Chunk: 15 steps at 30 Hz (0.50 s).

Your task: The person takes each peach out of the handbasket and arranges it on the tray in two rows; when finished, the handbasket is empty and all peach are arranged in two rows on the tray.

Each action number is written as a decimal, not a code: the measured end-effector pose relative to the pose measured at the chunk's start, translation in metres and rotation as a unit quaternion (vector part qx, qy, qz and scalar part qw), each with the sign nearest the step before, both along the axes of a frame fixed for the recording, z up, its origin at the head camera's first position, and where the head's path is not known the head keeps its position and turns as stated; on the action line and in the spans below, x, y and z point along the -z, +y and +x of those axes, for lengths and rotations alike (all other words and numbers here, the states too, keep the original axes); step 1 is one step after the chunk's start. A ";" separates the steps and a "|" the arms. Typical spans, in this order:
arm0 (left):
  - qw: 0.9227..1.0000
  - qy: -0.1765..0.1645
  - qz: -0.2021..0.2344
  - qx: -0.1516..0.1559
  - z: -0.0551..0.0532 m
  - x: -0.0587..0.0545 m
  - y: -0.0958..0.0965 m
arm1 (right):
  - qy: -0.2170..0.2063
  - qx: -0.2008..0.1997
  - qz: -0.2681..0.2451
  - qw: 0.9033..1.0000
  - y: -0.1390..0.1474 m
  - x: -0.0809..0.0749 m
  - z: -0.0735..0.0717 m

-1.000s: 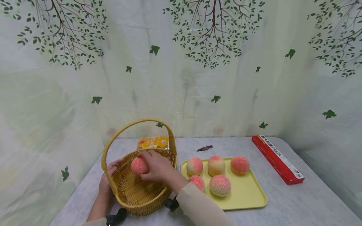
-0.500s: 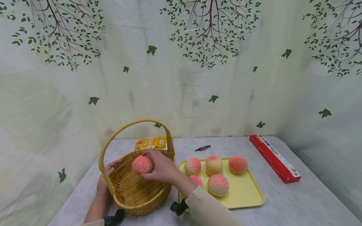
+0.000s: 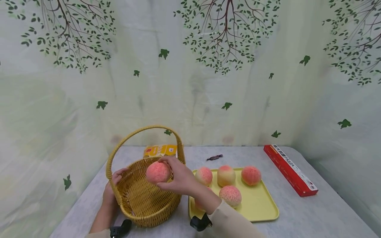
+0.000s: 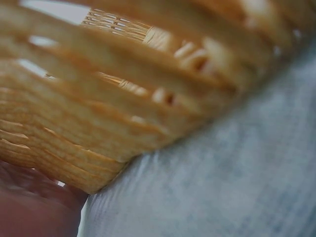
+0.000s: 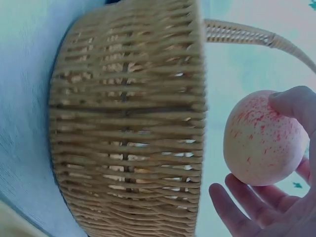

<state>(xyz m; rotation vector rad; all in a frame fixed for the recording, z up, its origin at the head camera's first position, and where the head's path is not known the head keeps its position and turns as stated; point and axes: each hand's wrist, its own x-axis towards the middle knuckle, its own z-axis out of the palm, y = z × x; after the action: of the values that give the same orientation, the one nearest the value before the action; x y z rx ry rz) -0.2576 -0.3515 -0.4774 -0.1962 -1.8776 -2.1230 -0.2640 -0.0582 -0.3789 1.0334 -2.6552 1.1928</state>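
Note:
A pink speckled peach (image 3: 157,172) is held between the thumb and fingers of my right hand (image 3: 182,180), above the right side of a woven basket (image 3: 143,205). In the right wrist view the peach (image 5: 264,143) shows a pale, red-flecked side, beyond the basket's rim. My left hand (image 3: 110,191) grips the basket at its left rim, near the foot of the tall arched handle (image 3: 131,135). Close against the weave, part of that hand (image 4: 37,207) appears in the left wrist view. The visible basket floor is bare wicker.
Right of the basket lies a yellow tray (image 3: 260,206) bearing several peaches (image 3: 226,175), one mostly behind my right wrist. A red pasta box (image 3: 290,170) lies far right. A wrapped candy (image 3: 214,157) and a yellow packet (image 3: 160,150) are at the back.
My right hand has moved right and slightly toward me with the peach, from inside the basket to over its right side. The left hand stays on the rim.

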 end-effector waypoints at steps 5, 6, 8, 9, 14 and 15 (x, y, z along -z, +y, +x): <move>1.000 -0.014 -0.018 -0.019 -0.003 -0.002 0.000 | -0.039 -0.019 -0.059 0.997 0.011 -0.004 0.005; 0.999 -0.017 -0.023 -0.022 -0.003 -0.002 0.000 | -0.046 -0.024 -0.071 0.996 0.012 -0.004 0.005; 0.999 -0.022 -0.018 -0.021 -0.003 -0.003 0.000 | -0.064 -0.034 -0.097 0.993 0.015 -0.004 0.006; 0.999 -0.025 -0.018 -0.021 -0.002 -0.003 0.000 | -0.074 -0.036 -0.109 0.991 0.017 -0.004 0.006; 0.999 -0.041 -0.018 -0.023 0.000 -0.004 0.000 | -0.103 -0.035 -0.148 0.983 0.027 -0.004 0.010; 0.999 -0.044 -0.018 -0.025 0.000 -0.004 0.000 | -0.104 -0.032 -0.150 0.983 0.029 -0.004 0.010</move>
<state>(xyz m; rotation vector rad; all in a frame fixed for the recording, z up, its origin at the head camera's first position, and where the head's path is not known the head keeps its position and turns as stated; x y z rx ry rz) -0.2577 -0.3511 -0.4734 -0.0643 -1.9501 -2.0977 -0.2539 -0.0292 -0.3749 0.9982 -2.4871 1.7356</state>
